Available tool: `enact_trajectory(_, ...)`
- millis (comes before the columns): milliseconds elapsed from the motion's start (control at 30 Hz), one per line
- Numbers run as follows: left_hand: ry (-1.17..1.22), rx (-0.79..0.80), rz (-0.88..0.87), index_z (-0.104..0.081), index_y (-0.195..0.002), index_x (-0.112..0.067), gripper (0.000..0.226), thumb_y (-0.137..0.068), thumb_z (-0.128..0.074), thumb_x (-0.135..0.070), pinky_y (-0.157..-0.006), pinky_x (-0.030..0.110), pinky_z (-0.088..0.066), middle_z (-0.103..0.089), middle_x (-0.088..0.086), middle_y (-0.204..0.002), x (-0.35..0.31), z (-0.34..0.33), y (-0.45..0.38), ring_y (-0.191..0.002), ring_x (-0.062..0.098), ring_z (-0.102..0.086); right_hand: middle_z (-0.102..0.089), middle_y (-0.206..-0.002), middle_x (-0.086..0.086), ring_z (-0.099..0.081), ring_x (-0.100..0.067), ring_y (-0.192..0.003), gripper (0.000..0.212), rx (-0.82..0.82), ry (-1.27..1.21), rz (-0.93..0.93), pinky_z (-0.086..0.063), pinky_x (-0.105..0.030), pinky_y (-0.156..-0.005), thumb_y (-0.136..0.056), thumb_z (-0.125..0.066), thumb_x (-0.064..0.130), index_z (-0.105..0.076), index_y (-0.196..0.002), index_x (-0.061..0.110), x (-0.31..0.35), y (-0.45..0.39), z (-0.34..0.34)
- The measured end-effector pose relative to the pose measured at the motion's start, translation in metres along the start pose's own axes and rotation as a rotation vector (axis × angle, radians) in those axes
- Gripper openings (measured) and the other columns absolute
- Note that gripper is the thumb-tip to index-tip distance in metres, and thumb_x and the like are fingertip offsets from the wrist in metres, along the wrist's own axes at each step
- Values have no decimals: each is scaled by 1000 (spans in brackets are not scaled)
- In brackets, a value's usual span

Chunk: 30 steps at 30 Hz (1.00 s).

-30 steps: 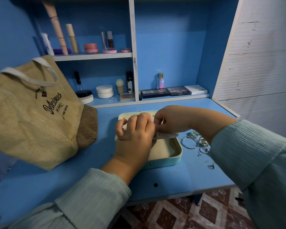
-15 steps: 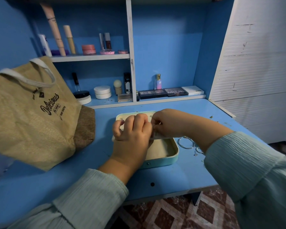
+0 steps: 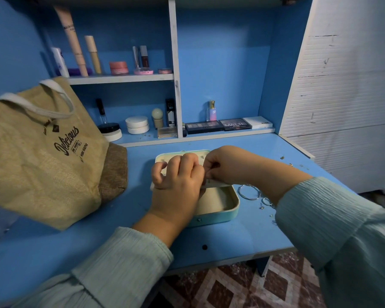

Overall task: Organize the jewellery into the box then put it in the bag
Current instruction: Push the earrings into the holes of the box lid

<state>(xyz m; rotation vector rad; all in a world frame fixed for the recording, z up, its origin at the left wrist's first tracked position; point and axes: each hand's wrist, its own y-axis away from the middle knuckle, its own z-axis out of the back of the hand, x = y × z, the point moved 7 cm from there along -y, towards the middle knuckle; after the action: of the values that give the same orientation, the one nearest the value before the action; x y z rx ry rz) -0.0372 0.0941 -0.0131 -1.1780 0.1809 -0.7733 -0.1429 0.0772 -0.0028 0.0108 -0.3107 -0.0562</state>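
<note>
A light teal jewellery box [image 3: 220,213] with a beige lining lies open on the blue desk. Both hands hover over its middle. My left hand [image 3: 178,183] has curled fingers and grips a pale flat insert [image 3: 216,185] that spans the box. My right hand [image 3: 225,166] pinches something small at the insert's upper edge; what it pinches is hidden. Silver hoops and small earrings [image 3: 250,192] lie loose on the desk right of the box, partly behind my right sleeve. A jute tote bag [image 3: 42,152] printed "Delicious" stands at the left.
Shelves at the back hold cosmetics: tubes, jars, a perfume bottle [image 3: 211,111] and eyeshadow palettes [image 3: 218,125]. A few tiny jewellery bits [image 3: 290,165] lie near the desk's right edge. A white slatted panel [image 3: 342,85] stands to the right. The desk's front edge [image 3: 231,262] is close.
The view has shifted slightly. Both hands stay at the same spot over the box, working on the insert.
</note>
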Motion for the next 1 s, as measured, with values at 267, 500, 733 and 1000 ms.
enact_trajectory(267, 15, 53, -10, -64, -73, -15, 20, -57, -65, -3, -71, 33, -21, -62, 4, -86, 1, -2, -1, -84, 21, -38, -48, -72, 16, -42, -5, -68, 14, 53, 64, 15, -32, -14, -56, -88, -53, 14, -65, -89, 20, 2, -8, 0)
enact_trajectory(500, 11, 51, 32, -63, -71, -17, 23, -71, -44, -4, -73, 34, -23, -62, 3, -85, 3, -2, -3, -84, 21, -39, -51, -71, 22, -45, 1, -65, 19, 26, -68, 0, -32, -10, -54, -89, -55, 14, -69, -93, 25, -6, -5, 6)
enact_trajectory(733, 80, 139, 51, -62, -71, -19, 17, -69, -48, -10, -77, 36, -24, -59, 4, -87, 3, -8, -2, -86, 21, -38, -59, -92, 13, -53, -5, -86, 20, -79, -179, -32, -38, -10, -66, -91, -58, 15, -68, -106, 23, -25, 9, 20)
enact_trajectory(1000, 149, 398, 127, -62, -70, -23, 42, -39, -90, -17, -78, 36, -23, -57, 4, -85, 1, -15, -2, -79, 25, -53, -58, -95, 14, -53, -3, -86, 21, -99, -155, -111, -37, -12, -75, -91, -57, 18, -67, -108, 24, -54, 44, 24)
